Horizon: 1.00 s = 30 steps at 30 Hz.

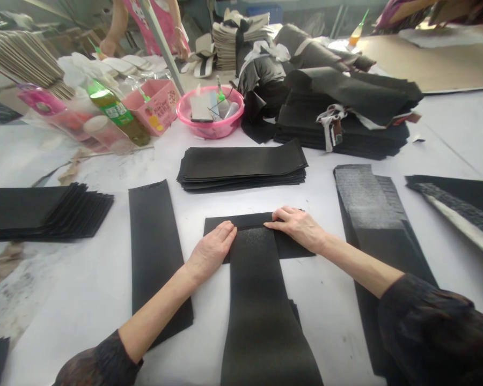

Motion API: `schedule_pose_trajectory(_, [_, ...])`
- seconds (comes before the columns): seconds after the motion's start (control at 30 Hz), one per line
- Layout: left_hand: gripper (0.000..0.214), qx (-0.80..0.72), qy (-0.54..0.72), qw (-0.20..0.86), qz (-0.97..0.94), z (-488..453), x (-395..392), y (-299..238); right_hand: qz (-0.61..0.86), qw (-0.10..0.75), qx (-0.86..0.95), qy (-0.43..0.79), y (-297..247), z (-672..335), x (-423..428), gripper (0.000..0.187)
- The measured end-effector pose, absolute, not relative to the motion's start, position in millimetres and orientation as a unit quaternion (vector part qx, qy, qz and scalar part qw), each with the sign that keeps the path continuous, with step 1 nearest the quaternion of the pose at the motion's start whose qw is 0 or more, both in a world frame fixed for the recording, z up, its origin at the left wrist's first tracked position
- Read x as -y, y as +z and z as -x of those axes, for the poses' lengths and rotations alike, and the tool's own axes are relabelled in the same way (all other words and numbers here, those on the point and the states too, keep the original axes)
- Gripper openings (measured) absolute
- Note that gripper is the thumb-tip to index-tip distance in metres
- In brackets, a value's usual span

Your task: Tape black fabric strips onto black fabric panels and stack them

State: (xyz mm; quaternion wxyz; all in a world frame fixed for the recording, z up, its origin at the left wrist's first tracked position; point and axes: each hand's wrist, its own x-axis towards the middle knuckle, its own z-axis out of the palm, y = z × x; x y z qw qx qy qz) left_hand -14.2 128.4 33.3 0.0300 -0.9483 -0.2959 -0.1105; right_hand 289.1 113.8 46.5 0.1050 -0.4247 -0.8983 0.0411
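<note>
A long black fabric strip [261, 311] runs from the table's near edge away from me, its far end lying across a horizontal black strip [217, 224]. My left hand [211, 251] lies flat, fingers stretched out, on the left edge where the two strips overlap. My right hand [300, 227] presses flat, fingers together and extended, on the far right corner of the overlap. Neither hand grips anything. A stack of black strips [241, 166] lies just beyond.
A single black strip [155, 252] lies left; a fanned black stack [44, 212] lies far left; glue-coated strips [370, 209] lie right. Behind are a pink bowl [210, 112], pink box [151, 104], green bottle [118, 112], black fabric piles [346, 107] and a person in pink [153, 21].
</note>
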Motion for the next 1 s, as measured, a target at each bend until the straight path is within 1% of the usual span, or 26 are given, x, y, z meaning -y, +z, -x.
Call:
schedule_pose_trajectory(0.37, [0.033, 0.307, -0.131, 0.040, 0.942, 14.6, -124.8, 33.0, 0.436, 0.111, 0.892, 0.054, 48.6, -292.2, -109.7, 0.035])
schedule_pose_trajectory(0.63, [0.027, 0.330, -0.141, 0.054, 0.932, 13.2, -120.8, 32.9, 0.449, 0.129, 0.882, 0.061, 49.3, -295.8, -104.1, 0.026])
schedule_pose_trajectory(0.77, [0.028, 0.353, -0.162, 0.036, 0.921, 14.4, -119.0, 25.6, 0.498, 0.177, 0.840, 0.124, 49.8, -297.4, -106.5, 0.016])
schedule_pose_trajectory(0.83, [0.028, 0.363, -0.170, 0.022, 0.916, 14.6, -118.7, 23.5, 0.533, 0.194, 0.811, 0.143, 51.5, -294.7, -108.5, 0.016])
schedule_pose_trajectory(1.0, [0.027, 0.375, -0.186, 0.005, 0.908, 14.5, -118.2, 23.8, 0.569, 0.192, 0.789, 0.125, 61.8, -264.0, -108.5, 0.016])
